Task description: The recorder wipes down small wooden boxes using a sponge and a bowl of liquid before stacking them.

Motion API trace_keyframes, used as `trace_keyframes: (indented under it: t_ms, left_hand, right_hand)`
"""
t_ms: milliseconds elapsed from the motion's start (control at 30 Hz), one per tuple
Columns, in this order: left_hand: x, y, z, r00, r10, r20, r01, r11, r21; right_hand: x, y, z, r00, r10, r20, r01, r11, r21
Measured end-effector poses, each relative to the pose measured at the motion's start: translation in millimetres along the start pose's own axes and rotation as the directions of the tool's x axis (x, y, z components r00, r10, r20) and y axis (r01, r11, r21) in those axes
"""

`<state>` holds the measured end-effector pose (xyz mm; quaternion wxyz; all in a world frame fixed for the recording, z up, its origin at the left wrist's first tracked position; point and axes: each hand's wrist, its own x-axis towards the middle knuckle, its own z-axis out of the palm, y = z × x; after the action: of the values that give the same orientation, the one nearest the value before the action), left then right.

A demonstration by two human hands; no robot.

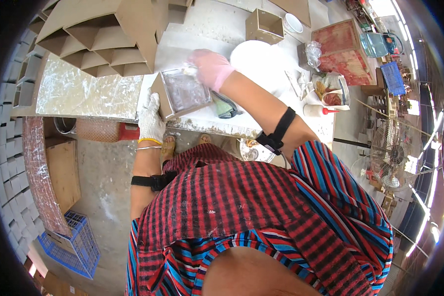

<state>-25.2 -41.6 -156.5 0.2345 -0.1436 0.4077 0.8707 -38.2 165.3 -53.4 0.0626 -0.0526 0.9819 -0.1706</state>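
A small open-topped brown board box (166, 101) lies near the front edge of the worktable, its inside greyish and shiny. My left hand (152, 121), in a white knitted glove, grips the box along its left wall. Over the box's far right corner is my right hand (213, 70) in a pink glove, somewhat blurred. Its fingers are closed around a small white thing (189, 71) that I cannot make out. Beside the box's right side lies a folded green and grey cloth (224, 106).
A large brown board rack with compartments (98, 37) stands at the far left. Farther right are a white round disc (259, 59), a small open box (265, 27), a white tub (293, 23), a red-tipped bottle (316, 110) and a reddish crate (340, 52). A blue basket (79, 246) stands lower left.
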Motion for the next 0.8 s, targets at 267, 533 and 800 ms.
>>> trace_keyframes:
  t_ms: [267,533,800]
  left_hand:
    - [3,-4,-1,1.000,0.018,-0.005,-0.018,0.999,-0.039]
    - [6,-7,-11,0.996,-0.083,-0.040,0.080,0.994,-0.070]
    - [7,-13,-15,1.000,-0.026,-0.013,0.025,0.994,-0.111]
  right_hand:
    - [-35,-6,-13,0.919,0.175,0.354,-0.135,0.982,-0.135]
    - [-50,22,-23,0.930,0.278,0.242,-0.363,0.807,0.466]
    - [-91,26,9,0.956,-0.030,0.293,-0.143,0.822,0.552]
